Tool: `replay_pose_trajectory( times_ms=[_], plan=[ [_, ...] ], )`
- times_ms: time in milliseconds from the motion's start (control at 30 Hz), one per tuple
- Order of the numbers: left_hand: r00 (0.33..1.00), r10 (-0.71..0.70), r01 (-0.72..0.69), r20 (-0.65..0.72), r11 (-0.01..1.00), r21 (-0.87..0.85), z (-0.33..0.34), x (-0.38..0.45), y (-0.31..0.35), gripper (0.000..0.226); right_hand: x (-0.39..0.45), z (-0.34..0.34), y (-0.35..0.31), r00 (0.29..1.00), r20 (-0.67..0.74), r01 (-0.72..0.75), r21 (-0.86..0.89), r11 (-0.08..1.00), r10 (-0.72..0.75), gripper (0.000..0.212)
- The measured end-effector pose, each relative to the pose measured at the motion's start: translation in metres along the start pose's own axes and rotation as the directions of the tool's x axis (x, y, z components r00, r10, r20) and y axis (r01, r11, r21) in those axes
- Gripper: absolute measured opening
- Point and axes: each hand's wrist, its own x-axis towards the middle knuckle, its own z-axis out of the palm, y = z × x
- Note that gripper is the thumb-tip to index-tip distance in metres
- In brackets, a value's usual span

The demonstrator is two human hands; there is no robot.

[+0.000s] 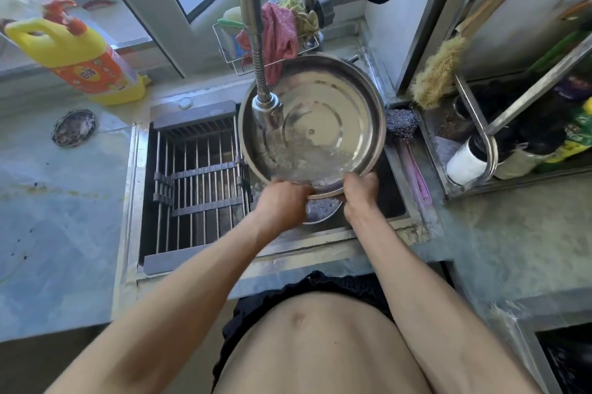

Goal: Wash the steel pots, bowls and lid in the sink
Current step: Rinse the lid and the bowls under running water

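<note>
Both hands grip the near rim of a wide steel lid [323, 118], at its 6 o'clock edge. Left hand [283, 201] curls its fingers over the rim at about 7 o'clock; the fingertips are hidden behind the rim and the splashing water, so how far they reach cannot be told. Right hand [360, 191] clasps the rim at about 5 o'clock, its fingers folded round the edge and likewise partly hidden.

Tilted toward the camera with its hollow inner face showing, the lid is held over the right half of the sink [394, 201]. A flexible faucet [264, 105] hangs over the lid's 9 o'clock side, and water runs down the inner face and pools at the low edge. Just below the lid, between the 2 hands, part of another steel vessel [320, 211] shows; most of it is covered, so its kind is hard to make out.

At 9 o'clock from the lid a slatted drain rack [195, 175] spans the sink's left half. On the tabletop [64, 201] at 10 o'clock stands a yellow detergent bottle [83, 57]. A steel wool scrubber [402, 122] lies at 3 o'clock, just beside the lid, and a wire caddy [243, 63] with a pink cloth [278, 34] hangs at 12 o'clock, partly behind the faucet.
</note>
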Motion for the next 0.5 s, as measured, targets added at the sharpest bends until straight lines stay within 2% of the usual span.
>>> replay_pose_trajectory(
  times_ms=[133, 233, 333, 400, 433, 467, 500],
  plan=[
    [0.992, -0.082, 0.104, -0.095, 0.961, 0.258, 0.000, -0.006, -0.057, 0.039, 0.007, -0.006, 0.001, 0.998, 0.033, -0.063, 0.022, 0.998, 0.063, 0.033],
    [0.992, -0.107, 0.121, -0.068, 0.958, 0.261, -0.003, -0.005, -0.052, 0.035, 0.004, 0.003, 0.001, 0.995, 0.071, -0.067, -0.010, 0.998, 0.068, 0.037],
    [0.998, 0.031, -0.029, -0.050, 0.999, 0.042, 0.002, -0.006, -0.026, 0.038, 0.000, 0.011, -0.001, 0.986, 0.122, -0.122, 0.048, 0.991, 0.116, 0.037],
    [0.979, 0.028, -0.060, -0.200, 0.986, -0.157, 0.011, -0.011, -0.019, 0.036, -0.001, 0.012, -0.003, 0.978, 0.146, -0.163, 0.082, 0.983, 0.150, 0.040],
    [0.940, -0.030, -0.069, -0.339, 0.959, -0.276, 0.016, -0.015, -0.019, 0.036, 0.000, 0.012, -0.003, 0.974, 0.158, -0.178, 0.088, 0.980, 0.163, 0.043],
    [0.869, -0.147, -0.070, -0.473, 0.910, -0.410, 0.021, -0.019, -0.020, 0.036, 0.001, 0.011, -0.003, 0.970, 0.166, -0.192, 0.088, 0.977, 0.176, 0.043],
    [0.781, -0.306, -0.064, -0.545, 0.829, -0.556, 0.024, -0.024, -0.023, 0.037, 0.001, 0.010, -0.003, 0.966, 0.177, -0.205, 0.082, 0.975, 0.188, 0.041]
  ],
)
